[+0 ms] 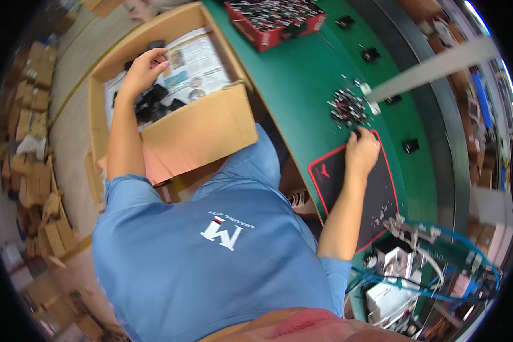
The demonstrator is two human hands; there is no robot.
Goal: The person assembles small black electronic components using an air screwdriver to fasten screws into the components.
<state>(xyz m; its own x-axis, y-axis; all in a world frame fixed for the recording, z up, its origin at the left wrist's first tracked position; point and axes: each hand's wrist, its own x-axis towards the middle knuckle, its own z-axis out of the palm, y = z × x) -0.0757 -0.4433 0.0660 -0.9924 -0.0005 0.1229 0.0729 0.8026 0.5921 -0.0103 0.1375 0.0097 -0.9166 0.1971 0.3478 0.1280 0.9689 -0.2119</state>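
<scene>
My left hand (pixel 145 71) is over a cardboard box (pixel 205 128) on the left. A small gap shows between its thumb and curved fingers, and nothing is visible in it. Black plastic parts (pixel 151 105) lie in the box below that hand, beside a sheet of newspaper (pixel 196 62). On the right, my right hand (pixel 363 151) is at the far edge of a black mat with a red border (pixel 339 182). Its fingertips are closed on a small black part (pixel 355 134), mostly hidden by them. Just beyond is a loose pile of small metal-and-black pieces (pixel 349 108).
A red bin (pixel 262 37) full of small pieces stands at the far end of the green table (pixel 302 85). Several black parts (pixel 410 146) sit along its right side. A pale bar (pixel 433 68) slants over the table. A fixture with blue tubes (pixel 422 245) stands near right.
</scene>
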